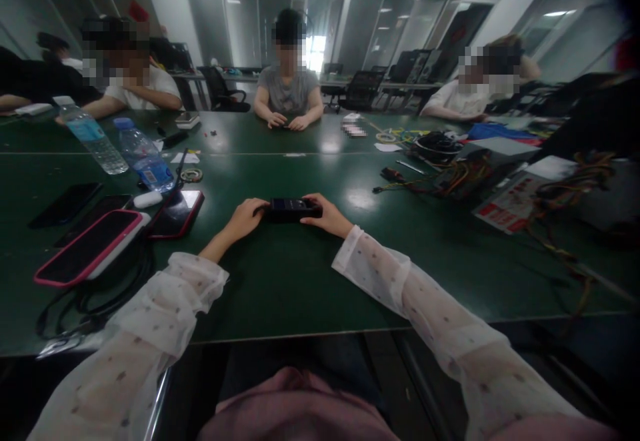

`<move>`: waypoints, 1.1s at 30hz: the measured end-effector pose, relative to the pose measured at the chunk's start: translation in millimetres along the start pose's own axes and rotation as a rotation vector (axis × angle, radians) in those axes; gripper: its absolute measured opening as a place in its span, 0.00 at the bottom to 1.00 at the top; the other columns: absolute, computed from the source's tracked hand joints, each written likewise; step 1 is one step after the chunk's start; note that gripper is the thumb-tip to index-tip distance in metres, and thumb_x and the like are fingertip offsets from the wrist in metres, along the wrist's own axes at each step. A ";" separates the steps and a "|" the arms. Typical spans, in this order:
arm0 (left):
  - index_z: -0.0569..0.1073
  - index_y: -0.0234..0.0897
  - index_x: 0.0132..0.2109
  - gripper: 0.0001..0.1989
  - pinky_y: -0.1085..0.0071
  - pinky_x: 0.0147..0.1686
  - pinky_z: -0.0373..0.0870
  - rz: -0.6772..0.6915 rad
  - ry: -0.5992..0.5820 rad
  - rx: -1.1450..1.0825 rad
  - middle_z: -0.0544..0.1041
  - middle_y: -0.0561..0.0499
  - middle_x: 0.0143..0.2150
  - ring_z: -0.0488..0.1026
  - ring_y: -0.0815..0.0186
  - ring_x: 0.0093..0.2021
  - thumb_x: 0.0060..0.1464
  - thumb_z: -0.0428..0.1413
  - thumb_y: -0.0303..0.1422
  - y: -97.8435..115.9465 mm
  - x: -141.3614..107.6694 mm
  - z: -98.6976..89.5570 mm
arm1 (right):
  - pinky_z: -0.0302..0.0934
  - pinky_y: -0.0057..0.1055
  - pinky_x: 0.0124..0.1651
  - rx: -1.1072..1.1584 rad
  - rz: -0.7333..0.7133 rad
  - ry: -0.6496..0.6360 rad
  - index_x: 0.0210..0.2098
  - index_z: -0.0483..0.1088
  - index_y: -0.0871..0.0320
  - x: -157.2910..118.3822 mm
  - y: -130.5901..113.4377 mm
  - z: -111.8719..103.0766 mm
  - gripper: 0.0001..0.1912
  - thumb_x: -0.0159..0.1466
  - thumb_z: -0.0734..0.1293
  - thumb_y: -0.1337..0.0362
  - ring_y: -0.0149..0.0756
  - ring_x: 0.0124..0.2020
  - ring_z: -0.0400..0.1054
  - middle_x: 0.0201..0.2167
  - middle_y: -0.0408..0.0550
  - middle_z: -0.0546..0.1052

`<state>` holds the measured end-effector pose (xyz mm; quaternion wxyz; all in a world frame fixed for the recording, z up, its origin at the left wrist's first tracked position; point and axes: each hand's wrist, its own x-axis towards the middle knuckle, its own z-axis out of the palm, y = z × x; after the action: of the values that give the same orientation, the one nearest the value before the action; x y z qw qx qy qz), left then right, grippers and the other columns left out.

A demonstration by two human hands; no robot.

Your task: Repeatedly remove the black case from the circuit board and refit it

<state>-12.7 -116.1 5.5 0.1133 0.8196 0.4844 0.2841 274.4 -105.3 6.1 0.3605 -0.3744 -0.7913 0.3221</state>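
Note:
A small black box-shaped device with a lit screen (287,208) is right in front of me at the green table, and its exact kind is unclear. My left hand (249,216) curls around its left end. On the opposite end, my right hand (326,214) grips it with thumb in front and fingers behind. Whether the device rests on the tabletop or is slightly raised I cannot tell. My fingers hide both of its ends.
Left on the green table (300,281) lie a pink-rimmed phone (90,248), a red-edged phone (177,214), cables and two water bottles (145,154). Power supply units (520,194) with tangled wires stand right. Across the table a person (289,91) sits; others are at the sides.

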 end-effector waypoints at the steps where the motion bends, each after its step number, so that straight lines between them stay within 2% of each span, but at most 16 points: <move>1: 0.74 0.38 0.51 0.16 0.56 0.57 0.65 0.001 0.012 0.000 0.76 0.47 0.52 0.70 0.60 0.55 0.59 0.48 0.23 -0.9 -0.9 0.6 | 0.60 0.51 0.62 -0.001 0.003 0.001 0.54 0.63 0.54 -0.5 -1.5 0.4 0.32 0.53 0.76 0.59 0.46 0.57 0.68 0.53 0.52 0.72; 7: 0.74 0.37 0.51 0.16 0.57 0.57 0.66 0.004 0.018 0.016 0.76 0.46 0.52 0.71 0.60 0.54 0.60 0.48 0.24 -2.2 -5.0 1.3 | 0.59 0.52 0.62 0.056 0.032 -0.001 0.53 0.64 0.55 -1.8 -4.5 -0.2 0.33 0.51 0.76 0.59 0.46 0.55 0.69 0.52 0.52 0.73; 14: 0.71 0.35 0.55 0.18 0.60 0.55 0.67 -0.004 0.093 -0.083 0.75 0.45 0.53 0.72 0.61 0.53 0.58 0.51 0.25 -4.8 -4.6 3.4 | 0.62 0.49 0.60 0.115 0.027 0.023 0.51 0.65 0.59 -0.8 2.7 -0.1 0.32 0.50 0.77 0.60 0.44 0.51 0.72 0.48 0.53 0.75; 23: 0.72 0.34 0.53 0.15 0.58 0.53 0.67 0.045 0.024 0.110 0.75 0.44 0.51 0.69 0.58 0.51 0.59 0.51 0.26 5.1 -8.3 -0.9 | 0.61 0.50 0.61 0.137 0.008 0.050 0.51 0.65 0.57 -0.8 6.1 -0.5 0.32 0.50 0.77 0.57 0.45 0.53 0.71 0.49 0.52 0.75; 29: 0.72 0.36 0.53 0.15 0.57 0.52 0.66 0.058 -0.025 0.210 0.73 0.43 0.52 0.68 0.55 0.52 0.61 0.48 0.27 15.3 -11.5 -4.2 | 0.63 0.48 0.59 0.253 0.052 0.107 0.51 0.64 0.56 -1.5 0.6 -3.9 0.35 0.49 0.77 0.50 0.45 0.51 0.71 0.47 0.52 0.76; 33: 0.72 0.37 0.53 0.15 0.58 0.52 0.66 0.071 -0.026 0.231 0.73 0.44 0.52 0.68 0.57 0.53 0.62 0.47 0.27 18.4 -13.7 -6.7 | 0.64 0.45 0.58 0.295 0.085 0.239 0.50 0.63 0.56 -0.8 -3.5 -11.5 0.36 0.49 0.76 0.47 0.44 0.52 0.70 0.47 0.52 0.76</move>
<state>-8.2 -137.7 14.5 0.0140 0.8474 0.4831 0.2197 282.8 -105.0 14.6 0.4888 -0.3862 -0.6707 0.4026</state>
